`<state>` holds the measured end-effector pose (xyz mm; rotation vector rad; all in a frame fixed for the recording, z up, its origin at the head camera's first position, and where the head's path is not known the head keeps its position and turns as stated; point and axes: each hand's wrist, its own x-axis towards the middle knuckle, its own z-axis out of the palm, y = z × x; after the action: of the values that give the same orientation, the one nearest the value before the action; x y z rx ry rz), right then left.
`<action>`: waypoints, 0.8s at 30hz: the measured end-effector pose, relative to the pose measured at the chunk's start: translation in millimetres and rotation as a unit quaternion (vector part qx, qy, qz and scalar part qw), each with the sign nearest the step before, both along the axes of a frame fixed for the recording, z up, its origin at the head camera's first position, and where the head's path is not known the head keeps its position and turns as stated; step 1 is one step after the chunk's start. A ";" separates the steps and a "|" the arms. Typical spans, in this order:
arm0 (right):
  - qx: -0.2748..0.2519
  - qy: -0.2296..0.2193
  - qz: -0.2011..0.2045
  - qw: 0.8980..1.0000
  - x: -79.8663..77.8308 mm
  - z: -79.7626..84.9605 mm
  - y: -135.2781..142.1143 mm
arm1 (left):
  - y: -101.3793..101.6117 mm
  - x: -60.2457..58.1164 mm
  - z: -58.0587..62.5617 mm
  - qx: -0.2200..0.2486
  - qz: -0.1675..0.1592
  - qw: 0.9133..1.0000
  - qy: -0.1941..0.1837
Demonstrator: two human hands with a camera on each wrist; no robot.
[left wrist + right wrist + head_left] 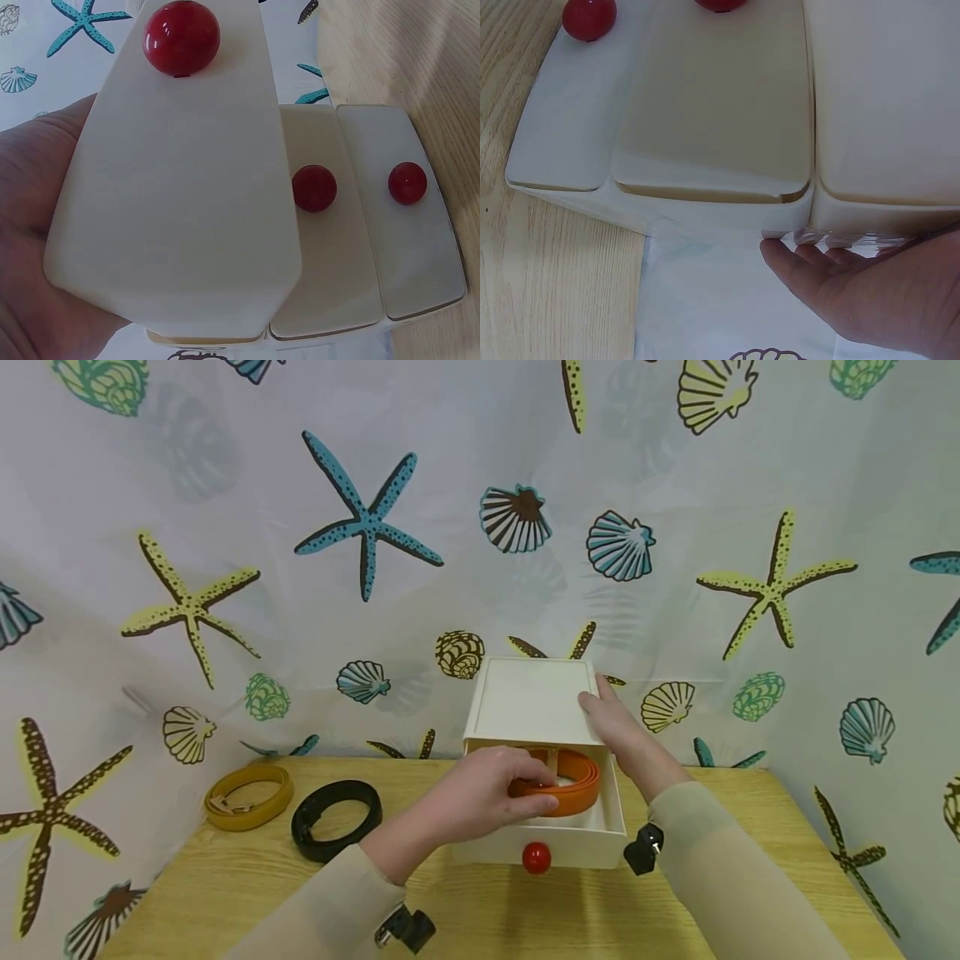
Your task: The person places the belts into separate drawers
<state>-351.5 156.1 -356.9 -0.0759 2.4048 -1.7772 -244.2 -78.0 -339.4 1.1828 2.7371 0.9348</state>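
In the head view a white drawer cabinet (536,697) has its top drawer (611,802) pulled out toward me. Inside that drawer sits a coiled orange belt (581,789). My left hand (495,789) reaches in from the left and pinches the belt, thumb outside the coil and fingers inside it. The drawer front (172,180) hides those fingers in the left wrist view. My right hand (618,727) steadies the cabinet, its thumb on the top edge and its straight fingers (795,274) against the right side.
Left of the cabinet, a coiled mustard-yellow belt (217,797) and a coiled black belt (303,839) lie on the wooden table (247,893). Two lower drawers (322,262) are closed, with red knobs. A shell-and-starfish patterned curtain (465,585) stands behind and on both sides.
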 end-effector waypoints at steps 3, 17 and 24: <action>-0.001 -0.003 -0.001 1.000 1.0 0.8 -0.2 | 0.4 -1.3 -0.7 -0.009 0.002 1.000 0.004; -0.001 -0.006 -0.002 1.000 1.9 2.8 -0.8 | 6.3 -3.0 1.5 -0.053 0.038 0.998 0.013; 0.003 -0.003 0.001 1.000 4.9 3.1 -0.7 | 7.4 -4.4 0.9 -0.069 0.047 0.996 0.012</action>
<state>-346.6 155.4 -353.8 -0.0711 2.4057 -1.7664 -248.6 -70.5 -338.5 1.0569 2.8449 0.7301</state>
